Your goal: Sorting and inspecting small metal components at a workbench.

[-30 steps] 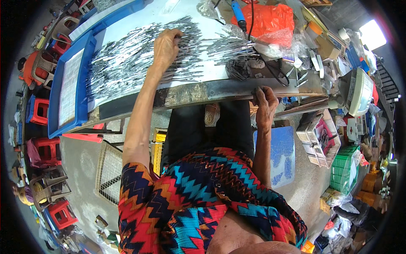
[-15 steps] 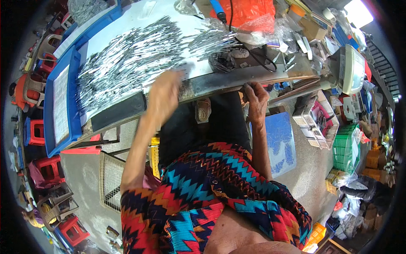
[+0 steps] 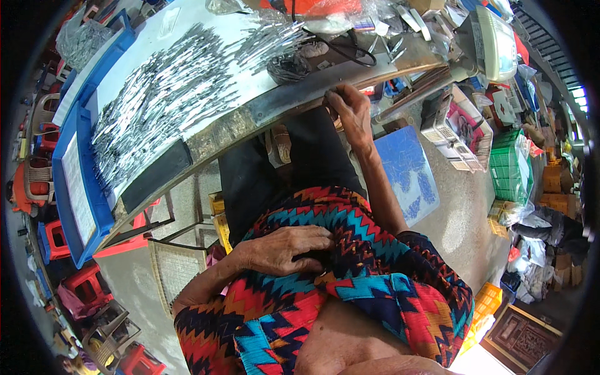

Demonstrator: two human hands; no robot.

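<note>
My left hand (image 3: pixel 284 250) lies across the front of my zigzag-patterned shirt (image 3: pixel 262 300), its fingers stretched along the cloth and the thumb apart. Nothing shows in it. At the front edge of the worktable (image 3: pixel 219 132), my right hand (image 3: pixel 350 109) is closed, fingertips pressed together at the rim. Whatever it may pinch is too small or hidden to name. Beyond the table edge, a wide spread of thin silvery and dark strips (image 3: pixel 169 87) covers a white sheet. A black plastic bag (image 3: pixel 289 67) sits near the right end of that spread.
A blue tray (image 3: pixel 80 240) borders the table's left end, beside a flat black block (image 3: pixel 156 174). A black cable (image 3: pixel 359 57) curls near a pale display device (image 3: pixel 494 47). To the right stand a white crate (image 3: pixel 456 134), a green basket (image 3: pixel 509 165) and a blue board (image 3: pixel 409 175).
My left hand has come back from the table edge beside the strips to my shirt front. My right hand stays closed at the table rim. The whole view has shifted.
</note>
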